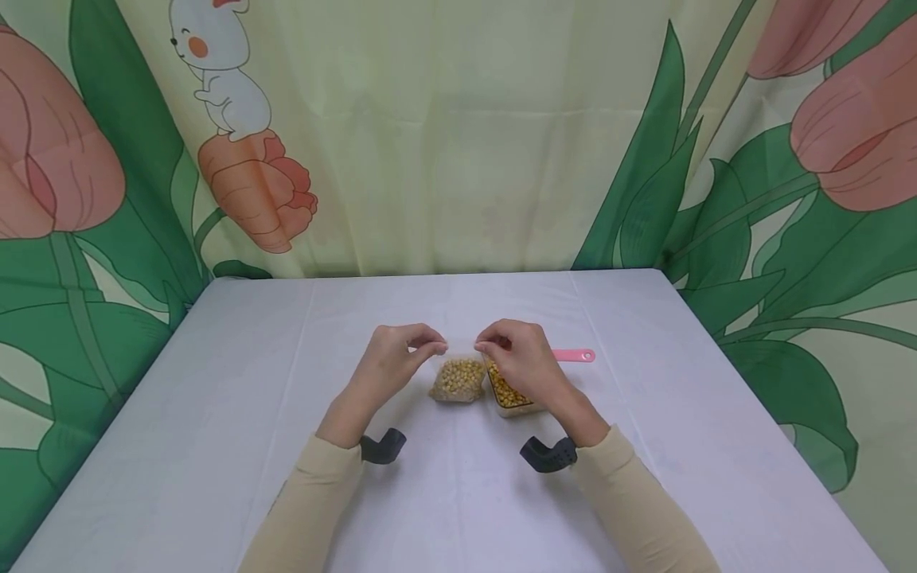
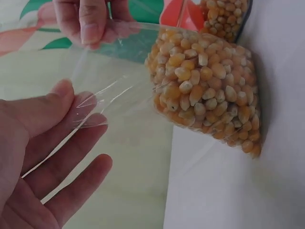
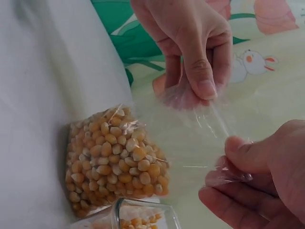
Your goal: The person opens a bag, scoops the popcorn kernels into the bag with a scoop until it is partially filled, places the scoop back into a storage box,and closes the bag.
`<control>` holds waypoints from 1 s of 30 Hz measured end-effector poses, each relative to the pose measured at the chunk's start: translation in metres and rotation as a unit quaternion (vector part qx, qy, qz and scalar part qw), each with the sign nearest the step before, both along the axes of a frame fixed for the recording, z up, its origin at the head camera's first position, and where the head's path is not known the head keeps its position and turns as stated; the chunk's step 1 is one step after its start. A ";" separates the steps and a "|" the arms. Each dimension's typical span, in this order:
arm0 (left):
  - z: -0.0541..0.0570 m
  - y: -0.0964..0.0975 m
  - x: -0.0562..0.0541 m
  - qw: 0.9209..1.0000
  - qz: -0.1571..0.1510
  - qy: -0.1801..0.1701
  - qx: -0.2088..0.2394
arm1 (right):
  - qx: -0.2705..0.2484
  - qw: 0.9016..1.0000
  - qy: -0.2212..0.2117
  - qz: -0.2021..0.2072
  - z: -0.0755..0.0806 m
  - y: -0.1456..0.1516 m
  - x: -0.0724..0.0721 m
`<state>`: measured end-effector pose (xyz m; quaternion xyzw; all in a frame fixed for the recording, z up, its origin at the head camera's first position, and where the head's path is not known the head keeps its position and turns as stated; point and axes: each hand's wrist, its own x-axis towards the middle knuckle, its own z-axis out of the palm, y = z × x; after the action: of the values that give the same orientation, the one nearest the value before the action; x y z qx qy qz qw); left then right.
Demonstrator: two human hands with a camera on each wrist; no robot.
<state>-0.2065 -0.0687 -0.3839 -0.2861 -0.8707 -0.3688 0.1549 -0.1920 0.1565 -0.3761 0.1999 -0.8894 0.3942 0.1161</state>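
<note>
A clear plastic bag (image 1: pixel 458 380) of yellow corn kernels (image 2: pixel 205 86) stands on the table, its top stretched flat between two hands. My left hand (image 1: pixel 392 358) pinches one upper corner between thumb and fingers. The opposite corner is pinched by my right hand (image 1: pixel 524 358), with the thumb (image 3: pixel 250 152) pressing the film against the index finger. The upper part of the bag holds no kernels, and its see-through film shows creases near both hands. Close to the bag's right side is a clear rectangular container (image 1: pixel 517 411) of corn kernels, partly hidden under my right hand.
A pink handle (image 1: pixel 575 356) sticks out to the right past the container, and a red-pink scoop part (image 2: pixel 188 15) shows beside the kernels in the left wrist view. White cloth covers the table (image 1: pixel 179 446). A printed curtain (image 1: pixel 458 159) hangs behind it.
</note>
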 end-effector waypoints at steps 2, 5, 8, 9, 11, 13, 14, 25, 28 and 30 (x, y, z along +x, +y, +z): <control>0.000 0.000 0.000 1.000 -0.004 -0.008 -0.004 | -0.001 1.000 0.002 0.009 0.001 0.000 0.000; 0.001 0.000 -0.001 1.000 -0.014 -0.022 -0.008 | -0.003 1.000 0.005 0.020 0.002 0.000 0.001; 0.001 0.002 -0.001 0.999 -0.022 -0.035 -0.010 | 0.001 1.000 0.002 0.024 0.003 -0.002 0.001; 0.001 0.003 -0.001 0.999 -0.023 -0.037 -0.010 | 0.003 1.000 0.001 0.024 0.002 -0.003 0.000; 0.001 0.004 -0.002 0.999 -0.022 -0.036 -0.014 | 0.007 1.000 0.000 0.024 0.003 -0.004 0.000; 0.000 0.005 -0.002 0.999 -0.020 -0.028 -0.020 | 0.008 1.000 -0.003 0.026 0.003 -0.006 0.000; 0.000 0.005 -0.003 0.999 -0.019 -0.023 -0.021 | 0.008 1.000 -0.003 0.027 0.004 -0.007 0.000; 0.001 0.008 -0.001 0.999 -0.018 0.023 -0.032 | 0.032 0.999 0.009 0.027 0.004 -0.013 0.001; 0.000 0.009 -0.001 0.999 -0.024 0.028 -0.033 | 0.037 0.999 0.009 0.025 0.004 -0.014 0.001; 0.000 0.009 -0.001 0.999 -0.028 0.027 -0.032 | 0.035 0.999 0.004 0.026 0.003 -0.014 0.001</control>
<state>-0.2078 -0.0594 -0.3842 -0.3251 -0.8693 -0.3365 0.1592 -0.1905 0.1423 -0.3728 0.2288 -0.8968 0.3646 0.1026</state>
